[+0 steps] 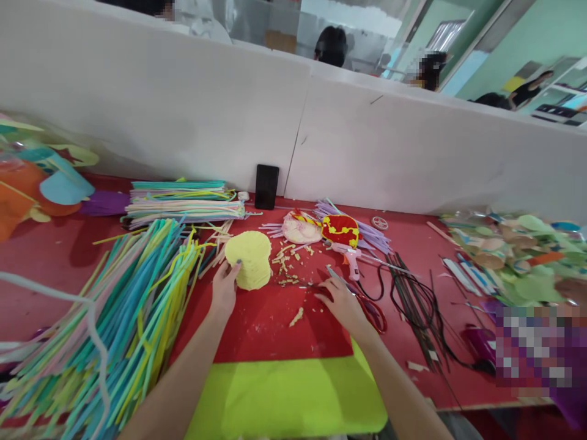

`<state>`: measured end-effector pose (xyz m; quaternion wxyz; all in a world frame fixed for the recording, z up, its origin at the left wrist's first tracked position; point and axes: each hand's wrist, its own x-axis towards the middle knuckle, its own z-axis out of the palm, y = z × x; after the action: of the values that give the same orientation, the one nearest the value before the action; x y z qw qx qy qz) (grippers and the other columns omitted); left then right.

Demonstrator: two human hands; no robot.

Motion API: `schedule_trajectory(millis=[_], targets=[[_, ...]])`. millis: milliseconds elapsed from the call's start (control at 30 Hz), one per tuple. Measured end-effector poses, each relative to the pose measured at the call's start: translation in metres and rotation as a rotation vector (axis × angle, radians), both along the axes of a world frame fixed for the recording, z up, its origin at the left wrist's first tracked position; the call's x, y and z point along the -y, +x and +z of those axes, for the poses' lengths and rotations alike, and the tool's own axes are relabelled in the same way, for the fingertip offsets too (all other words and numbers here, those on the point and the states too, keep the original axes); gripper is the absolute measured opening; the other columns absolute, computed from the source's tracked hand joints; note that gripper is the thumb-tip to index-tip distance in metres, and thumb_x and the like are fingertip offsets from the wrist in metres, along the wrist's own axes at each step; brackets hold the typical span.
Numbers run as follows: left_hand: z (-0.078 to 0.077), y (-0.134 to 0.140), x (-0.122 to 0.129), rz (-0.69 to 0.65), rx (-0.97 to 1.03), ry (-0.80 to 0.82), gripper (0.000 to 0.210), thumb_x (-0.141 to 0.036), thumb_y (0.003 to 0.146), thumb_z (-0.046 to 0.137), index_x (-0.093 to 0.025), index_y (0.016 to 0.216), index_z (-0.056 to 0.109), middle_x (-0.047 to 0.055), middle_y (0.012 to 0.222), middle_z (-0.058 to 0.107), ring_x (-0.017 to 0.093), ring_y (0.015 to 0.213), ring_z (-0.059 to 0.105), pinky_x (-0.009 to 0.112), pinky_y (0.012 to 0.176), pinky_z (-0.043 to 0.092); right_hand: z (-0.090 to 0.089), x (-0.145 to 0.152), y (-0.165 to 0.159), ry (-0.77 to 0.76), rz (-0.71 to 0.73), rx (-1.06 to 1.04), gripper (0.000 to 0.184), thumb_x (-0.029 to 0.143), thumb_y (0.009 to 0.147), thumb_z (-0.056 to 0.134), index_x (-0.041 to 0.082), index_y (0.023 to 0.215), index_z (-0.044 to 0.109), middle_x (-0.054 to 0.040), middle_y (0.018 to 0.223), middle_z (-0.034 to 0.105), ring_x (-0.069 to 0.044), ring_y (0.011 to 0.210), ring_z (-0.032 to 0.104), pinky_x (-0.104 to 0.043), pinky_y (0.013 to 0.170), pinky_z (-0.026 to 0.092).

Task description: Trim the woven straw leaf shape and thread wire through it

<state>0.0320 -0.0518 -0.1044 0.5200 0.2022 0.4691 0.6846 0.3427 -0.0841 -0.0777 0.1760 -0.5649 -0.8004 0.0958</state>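
Observation:
My left hand grips the lower left edge of a flat, pale yellow fuzzy piece with rounded lobes, thumb on top. Above the red mat, my right hand has its fingers apart and holds nothing that I can see. Beside and partly beneath it lie scissors with red handles. Yellow scraps are scattered between the hands. A pink glue gun rests just beyond the right hand, near a red piece with yellow trim and a pale pink decorated piece.
Bundles of coloured pipe cleaners cover the left side. A black phone leans on the white partition. Dark stems and a black cable lie at right, near piled green cutouts. People are visible beyond the partition.

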Motion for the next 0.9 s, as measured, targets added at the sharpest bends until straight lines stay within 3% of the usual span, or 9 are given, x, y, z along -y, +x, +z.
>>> schedule_trajectory(millis=[133,300,433,533,633,767,833,900], targets=[[-0.001,-0.001,0.000,0.016,0.009,-0.014,0.051,-0.031,0.066,0.075,-0.020,0.113,0.063,0.009,0.120,0.063,0.023,0.108,0.059,0.038,0.097,0.043,-0.011,-0.009,0.002,0.085,-0.089,0.027,0.023,0.030,0.093,0.041,0.022,0.087,0.062,-0.0072,0.091,0.063,-0.021,0.090,0.060,-0.033,0.078,0.049],[-0.002,-0.001,0.002,0.008,-0.015,-0.004,0.050,-0.032,0.066,0.075,-0.020,0.113,0.063,0.009,0.121,0.062,0.023,0.109,0.059,0.039,0.097,0.043,-0.009,-0.022,0.002,0.148,-0.136,0.064,0.024,0.032,0.092,0.042,0.021,0.084,0.062,-0.0081,0.085,0.063,-0.022,0.086,0.058,-0.034,0.075,0.048],[-0.003,-0.002,0.002,0.001,-0.010,0.001,0.051,-0.033,0.065,0.075,-0.020,0.112,0.063,0.010,0.123,0.061,0.023,0.110,0.058,0.037,0.096,0.043,0.000,-0.027,-0.002,0.188,-0.181,-0.095,0.026,0.035,0.092,0.040,0.018,0.088,0.059,-0.0103,0.087,0.063,-0.023,0.087,0.059,-0.037,0.079,0.046],[-0.004,-0.002,0.002,0.007,-0.006,-0.020,0.052,-0.034,0.064,0.075,-0.019,0.112,0.062,0.011,0.122,0.062,0.023,0.109,0.059,0.033,0.091,0.046,0.018,-0.028,-0.009,0.164,-0.303,-0.347,0.024,0.038,0.093,0.040,0.018,0.094,0.054,-0.0083,0.083,0.066,-0.022,0.082,0.062,-0.036,0.078,0.047],[-0.002,-0.002,0.002,-0.008,0.001,-0.045,0.050,-0.035,0.064,0.075,-0.019,0.111,0.063,0.010,0.119,0.063,0.022,0.105,0.060,0.031,0.087,0.048,0.049,-0.028,-0.022,0.163,-0.339,-0.499,0.023,0.039,0.093,0.040,0.019,0.095,0.051,-0.0036,0.070,0.065,-0.019,0.072,0.063,-0.034,0.074,0.047],[0.000,-0.002,0.002,-0.015,0.018,-0.041,0.049,-0.035,0.063,0.076,-0.020,0.108,0.064,0.008,0.116,0.065,0.021,0.103,0.062,0.033,0.088,0.048,0.093,-0.031,-0.038,0.435,-0.414,-0.683,0.025,0.037,0.094,0.038,0.016,0.098,0.051,0.0004,0.063,0.056,-0.014,0.055,0.056,-0.030,0.065,0.047],[0.000,-0.003,0.002,-0.008,0.019,-0.034,0.049,-0.035,0.063,0.076,-0.019,0.107,0.064,0.009,0.116,0.065,0.021,0.104,0.061,0.032,0.089,0.048,0.107,-0.034,-0.040,0.489,-0.418,-0.665,0.027,0.036,0.093,0.039,0.015,0.103,0.054,-0.0014,0.068,0.057,-0.013,0.055,0.053,-0.028,0.061,0.046],[0.000,-0.003,0.002,-0.010,0.022,-0.035,0.049,-0.036,0.063,0.076,-0.019,0.108,0.064,0.009,0.117,0.065,0.022,0.104,0.061,0.031,0.088,0.048,0.107,-0.037,-0.039,0.423,-0.322,-0.508,0.029,0.034,0.092,0.041,0.015,0.106,0.059,-0.0061,0.081,0.060,-0.015,0.067,0.056,-0.029,0.068,0.047]])
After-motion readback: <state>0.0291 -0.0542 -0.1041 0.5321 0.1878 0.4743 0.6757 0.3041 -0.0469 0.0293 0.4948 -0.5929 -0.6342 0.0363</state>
